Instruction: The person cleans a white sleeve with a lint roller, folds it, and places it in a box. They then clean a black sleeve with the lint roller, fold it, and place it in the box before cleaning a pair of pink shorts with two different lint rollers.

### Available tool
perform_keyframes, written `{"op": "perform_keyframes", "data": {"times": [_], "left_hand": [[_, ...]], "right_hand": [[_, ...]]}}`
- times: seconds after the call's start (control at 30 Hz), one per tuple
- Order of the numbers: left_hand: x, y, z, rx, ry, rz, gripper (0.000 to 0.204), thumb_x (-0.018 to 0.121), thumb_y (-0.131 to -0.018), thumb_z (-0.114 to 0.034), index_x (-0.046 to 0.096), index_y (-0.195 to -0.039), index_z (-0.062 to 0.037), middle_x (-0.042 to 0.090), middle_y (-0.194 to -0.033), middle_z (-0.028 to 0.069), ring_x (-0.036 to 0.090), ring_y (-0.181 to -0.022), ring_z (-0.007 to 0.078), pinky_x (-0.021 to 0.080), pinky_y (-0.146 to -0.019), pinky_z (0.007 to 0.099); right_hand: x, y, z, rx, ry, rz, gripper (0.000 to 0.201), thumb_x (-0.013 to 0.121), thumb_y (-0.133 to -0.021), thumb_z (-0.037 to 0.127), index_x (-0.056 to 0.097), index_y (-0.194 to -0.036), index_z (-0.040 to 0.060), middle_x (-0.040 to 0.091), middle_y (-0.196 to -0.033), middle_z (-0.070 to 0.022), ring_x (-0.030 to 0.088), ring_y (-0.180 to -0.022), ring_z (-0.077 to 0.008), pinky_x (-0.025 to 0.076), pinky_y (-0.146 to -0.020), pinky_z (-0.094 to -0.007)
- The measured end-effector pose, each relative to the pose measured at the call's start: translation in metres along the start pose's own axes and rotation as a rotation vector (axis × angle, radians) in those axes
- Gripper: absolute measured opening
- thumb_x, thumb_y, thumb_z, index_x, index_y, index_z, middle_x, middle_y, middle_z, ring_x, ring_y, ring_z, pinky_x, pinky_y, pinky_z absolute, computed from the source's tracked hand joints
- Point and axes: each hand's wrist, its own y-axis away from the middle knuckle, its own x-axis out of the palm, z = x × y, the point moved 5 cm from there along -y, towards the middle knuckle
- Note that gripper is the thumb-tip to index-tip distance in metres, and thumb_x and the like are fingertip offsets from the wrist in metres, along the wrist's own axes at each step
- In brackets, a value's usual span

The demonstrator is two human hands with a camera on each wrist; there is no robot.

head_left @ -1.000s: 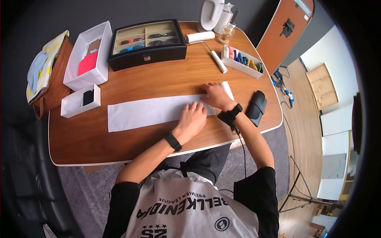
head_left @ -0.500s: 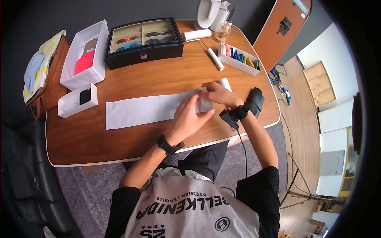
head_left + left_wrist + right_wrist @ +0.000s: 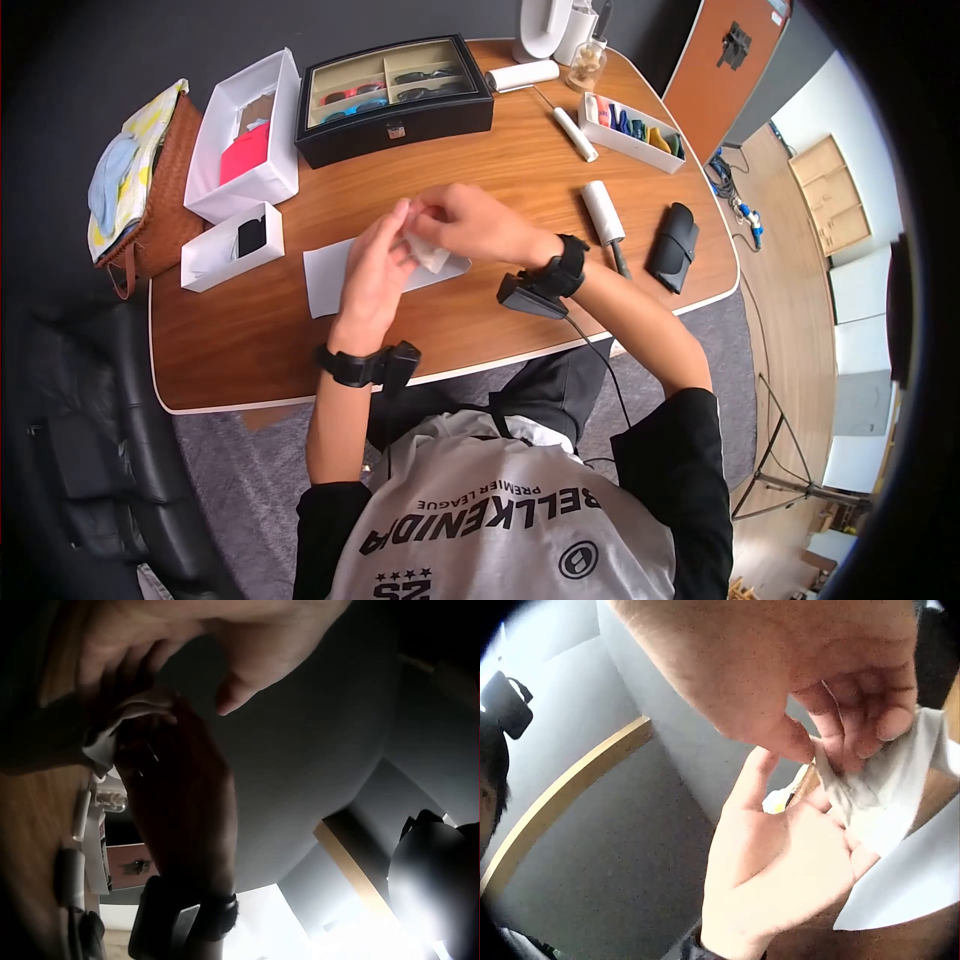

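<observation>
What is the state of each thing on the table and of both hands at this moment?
White sheet: partly lifted, near end bunched between the hands.
Left hand: fingers straight, touching the sheet.
Right hand: pinching the sheet.
Black display case: lid closed, glasses inside.
Lint roller: lying flat.
Black pouch: closed, lying flat.
Small white box: open.

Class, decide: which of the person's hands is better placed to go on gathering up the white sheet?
Probably the right hand: its fingers pinch the crumpled end of the white sheet, while the left hand lies open against it as support.
</observation>
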Motion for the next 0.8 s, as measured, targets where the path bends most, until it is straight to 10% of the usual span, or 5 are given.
{"op": "perform_keyframes", "data": {"times": [0.17,0.23,0.43,0.8], "left_hand": [[-0.051,0.005,-0.015,0.038,0.070,-0.116,0.027,0.064,-0.107,-0.020,0.066,-0.125,0.0007,0.070,-0.122,0.0096,0.067,-0.116,0.0186,0.054,-0.099,0.0373],[-0.069,0.007,-0.022,0.099,0.005,-0.120,0.024,0.062,-0.108,-0.016,0.066,-0.124,0.0021,0.070,-0.121,0.0095,0.068,-0.115,0.0194,0.054,-0.099,0.0367],[-0.126,0.019,-0.032,0.116,-0.184,-0.214,0.027,0.061,-0.108,-0.013,0.066,-0.126,0.0062,0.072,-0.118,0.0092,0.071,-0.107,0.0174,0.058,-0.092,0.0329],[-0.206,0.027,-0.015,0.054,-0.602,-0.400,0.025,0.062,-0.107,-0.014,0.070,-0.120,0.0063,0.077,-0.108,0.0081,0.073,-0.094,0.0120,0.056,-0.082,0.0266]], "right_hand": [[0.033,-0.013,0.023,-0.061,0.117,0.023,0.023,0.064,-0.098,0.018,0.073,-0.106,-0.0024,0.074,-0.090,-0.0197,0.071,-0.081,-0.0333,0.056,-0.074,-0.0410],[0.028,-0.012,0.028,-0.318,0.053,-0.223,0.019,0.063,-0.097,0.014,0.073,-0.104,-0.0014,0.073,-0.093,-0.0194,0.071,-0.081,-0.0318,0.056,-0.074,-0.0410],[0.023,0.000,-0.033,-0.259,0.414,-0.408,0.015,0.066,-0.095,0.014,0.070,-0.102,0.0013,0.068,-0.095,-0.0172,0.064,-0.096,-0.0400,0.054,-0.085,-0.0472],[0.089,0.051,-0.065,-0.285,0.724,-0.128,0.055,0.063,-0.099,0.027,0.052,-0.149,0.0073,0.047,-0.157,-0.0192,0.042,-0.147,-0.0385,0.041,-0.113,-0.0501]]}}
